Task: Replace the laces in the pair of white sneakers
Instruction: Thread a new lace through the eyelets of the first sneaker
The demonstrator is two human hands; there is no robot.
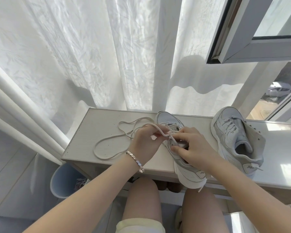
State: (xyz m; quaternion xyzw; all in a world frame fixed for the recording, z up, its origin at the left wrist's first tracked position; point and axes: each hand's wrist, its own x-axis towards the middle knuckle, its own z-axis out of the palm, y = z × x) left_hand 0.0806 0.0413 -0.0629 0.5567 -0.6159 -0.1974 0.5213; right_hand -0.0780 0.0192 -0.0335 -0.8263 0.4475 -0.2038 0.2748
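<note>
A sheer white curtain [74, 56] hangs behind a pale wood-grain cabinet top [91, 128], where the pair of white sneakers sits. The right-hand sneaker [237, 140] lies tipped on its side at the right end, well apart from the hands. Its opening is turned toward the camera and a lace is threaded across its upper. The left-hand sneaker [190, 174] stands upright near the middle with its toe toward the curtain. Its chunky heel overhangs the front edge above the person's knees. Below the cabinet's left end stands a pale blue bin [60, 180].

A cream lace [107, 143] trails from this shoe's eyelets. It lies in loose open loops on the bare top to the left, and one strand rises to the hands.

The right hand [195, 148] is curled over the shoe's upper. Its thumb is pressed to the near side and its fingers are bent down on the tongue and eyelet rows, holding the shoe steady. The left hand [144, 145] pinches the lace between thumb and forefinger just beside the eyelets, with its other fingers tucked in. A pink-gold link bracelet [135, 161] circles the left wrist.
</note>
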